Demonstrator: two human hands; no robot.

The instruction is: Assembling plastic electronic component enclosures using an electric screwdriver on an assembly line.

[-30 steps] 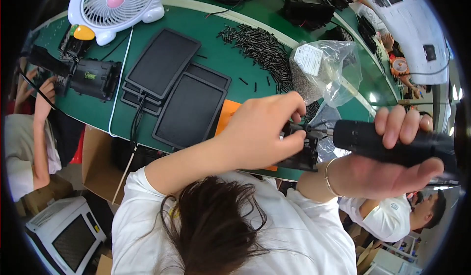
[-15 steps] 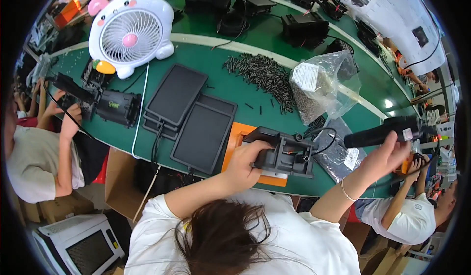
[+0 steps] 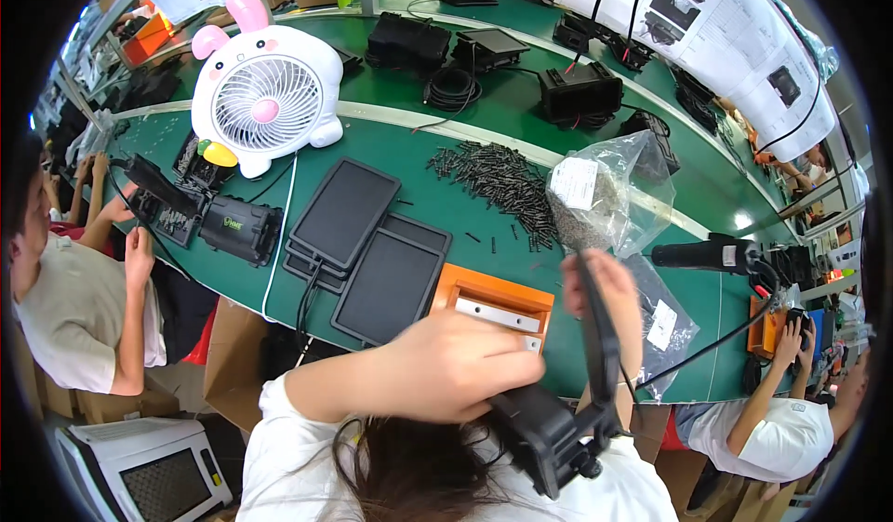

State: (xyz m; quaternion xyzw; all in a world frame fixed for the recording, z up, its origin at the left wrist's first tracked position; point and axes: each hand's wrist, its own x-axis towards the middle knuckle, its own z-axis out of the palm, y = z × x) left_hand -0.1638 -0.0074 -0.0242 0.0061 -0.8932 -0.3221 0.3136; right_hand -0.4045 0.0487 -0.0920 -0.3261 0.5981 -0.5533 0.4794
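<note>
Close to my body, a black plastic housing with a bracket and a long flat panel [image 3: 600,336] is raised and tilted. My left hand [image 3: 456,364] is closed around its left side. At the panel's upper end, my right hand [image 3: 609,289] wraps around it, with the fingers slightly blurred. Beyond my left hand sits an orange fixture block [image 3: 502,292] with metal strips in its recess. A black cylindrical power tool [image 3: 702,255] with a cable lies at the right, apart from my hands.
Flat black screens [image 3: 344,213] are stacked left of the fixture. Behind it are a heap of small black screws [image 3: 498,182] and clear plastic bags [image 3: 591,187]. A white rabbit-shaped fan [image 3: 270,103] stands at the far left. Co-workers sit on both sides.
The black housing has been lifted off the orange fixture and brought toward my body. My right hand has moved left from beside the power tool to the panel. The view has shifted slightly.
</note>
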